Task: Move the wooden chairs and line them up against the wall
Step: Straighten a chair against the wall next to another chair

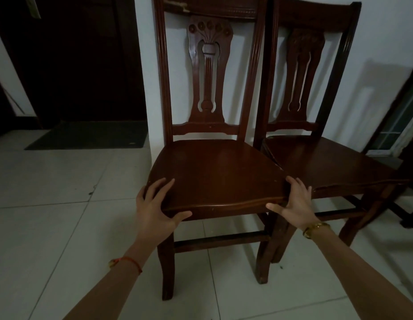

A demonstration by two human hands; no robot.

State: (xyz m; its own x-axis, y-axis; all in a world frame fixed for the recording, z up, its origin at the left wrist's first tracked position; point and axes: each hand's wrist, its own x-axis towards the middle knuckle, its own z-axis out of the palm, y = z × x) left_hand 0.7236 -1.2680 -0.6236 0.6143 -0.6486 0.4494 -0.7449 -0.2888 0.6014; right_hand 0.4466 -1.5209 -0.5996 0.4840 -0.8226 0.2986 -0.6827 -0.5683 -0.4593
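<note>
Two dark wooden chairs with carved backs stand side by side, backs toward the white wall point(385, 54). The left chair point(214, 167) is right in front of me. My left hand point(157, 204) grips the seat's front left corner, fingers on top and thumb under the front edge. My right hand point(293, 202) grips the front right corner the same way. The right chair point(328, 162) stands touching or nearly touching the left one, its seat angled slightly to the right.
A dark doorway point(69, 61) with a dark floor mat point(90, 135) lies to the left. The floor is pale tile point(50, 204). A dark frame with glass point(399, 116) and a dark furniture leg point(406, 218) sit at the far right.
</note>
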